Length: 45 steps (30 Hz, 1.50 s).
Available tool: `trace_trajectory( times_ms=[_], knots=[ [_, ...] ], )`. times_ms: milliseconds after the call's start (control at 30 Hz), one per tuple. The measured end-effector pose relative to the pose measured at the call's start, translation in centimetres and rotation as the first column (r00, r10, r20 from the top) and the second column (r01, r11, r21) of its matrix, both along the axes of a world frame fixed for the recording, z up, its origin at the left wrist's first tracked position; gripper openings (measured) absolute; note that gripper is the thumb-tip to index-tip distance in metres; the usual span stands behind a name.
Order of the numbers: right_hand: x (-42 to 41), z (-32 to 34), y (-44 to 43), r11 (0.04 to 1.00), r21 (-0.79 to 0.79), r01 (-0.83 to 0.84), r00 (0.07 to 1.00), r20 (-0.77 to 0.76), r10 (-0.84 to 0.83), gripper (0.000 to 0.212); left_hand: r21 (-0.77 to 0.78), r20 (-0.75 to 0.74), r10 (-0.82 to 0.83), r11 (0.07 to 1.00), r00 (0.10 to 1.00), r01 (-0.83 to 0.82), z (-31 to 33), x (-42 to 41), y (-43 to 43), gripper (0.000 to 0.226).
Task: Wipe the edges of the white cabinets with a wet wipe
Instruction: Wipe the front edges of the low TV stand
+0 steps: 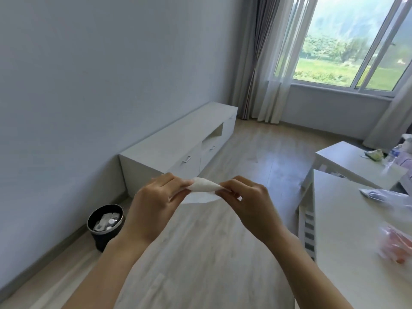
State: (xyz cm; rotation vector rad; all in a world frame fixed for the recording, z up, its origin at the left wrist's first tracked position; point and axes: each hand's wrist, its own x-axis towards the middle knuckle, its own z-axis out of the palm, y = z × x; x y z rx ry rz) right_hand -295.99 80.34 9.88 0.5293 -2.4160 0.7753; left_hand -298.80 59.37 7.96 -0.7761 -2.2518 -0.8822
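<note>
The long white cabinet (pixel 176 139) runs along the wall on my left, low on the wooden floor (pixel 256 157). Its top rim and drawer fronts face the open room, so I judge its edges are the ones I can reach first. On my right stands a white table (pixel 343 230), its near side close beside my right forearm, with crumpled plastic bags (pixel 394 244) lying on it. Past it sits another low white unit (pixel 347 159). Down by the wall, just short of the cabinet's near end, a dark bin (pixel 104 221) stands open with pale scraps inside. I reckon it is handy there for dropping a spent wipe.

My hands are raised in front of me over the floor, apart from each other but joined by what they hold. My left hand (pixel 153 204) pinches one end of the wet wipe (pixel 204 186) between thumb and curled fingers, and my right hand (pixel 252 204) pinches the other end the same way. I hold it like this to draw it open. The sheet arches between my fingertips, and a looser flap hangs below. Spread out, I expect it would give a broader face to run along an edge than a small wad would.

The wipe hangs in the air between my hands, well apart from the cabinet and touching no furniture. By my reading, no edge has been wiped with this sheet yet.
</note>
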Motion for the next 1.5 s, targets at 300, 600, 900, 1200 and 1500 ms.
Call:
trace_trajectory(
  times_ms=[300, 600, 900, 1200, 1500],
  knots=[
    [-31.8, -0.8, 11.2, 0.997, -0.040, -0.059, 0.998, 0.027, 0.060, 0.008, 0.009, 0.010, 0.112, 0.994, 0.994, -0.112, -0.4, -30.2, 11.1, 0.018],
    [-60.9, -4.5, 18.8, 0.946, 0.011, -0.323, 0.943, 0.082, 0.322, 0.007, 0.017, 0.018, 0.387, 0.922, 0.922, -0.388, -5.6, -52.3, 19.7, 0.028],
    [-81.1, -12.1, 17.7, 0.833, 0.000, -0.554, 0.813, 0.218, 0.540, 0.010, -0.040, 0.065, 0.632, 0.775, 0.772, -0.631, -13.0, -67.8, 20.6, 0.025],
    [-96.9, -21.3, 15.1, 0.725, -0.070, -0.685, 0.683, 0.285, 0.672, 0.015, -0.062, 0.126, 0.755, 0.653, 0.643, -0.755, -21.4, -80.4, 20.7, 0.022],
    [-108.4, -46.5, 13.1, 0.649, -0.001, -0.761, 0.635, 0.205, 0.745, 0.024, -0.099, 0.101, 0.837, 0.546, 0.538, -0.832, -46.2, -89.8, 20.8, 0.014]
  ],
)
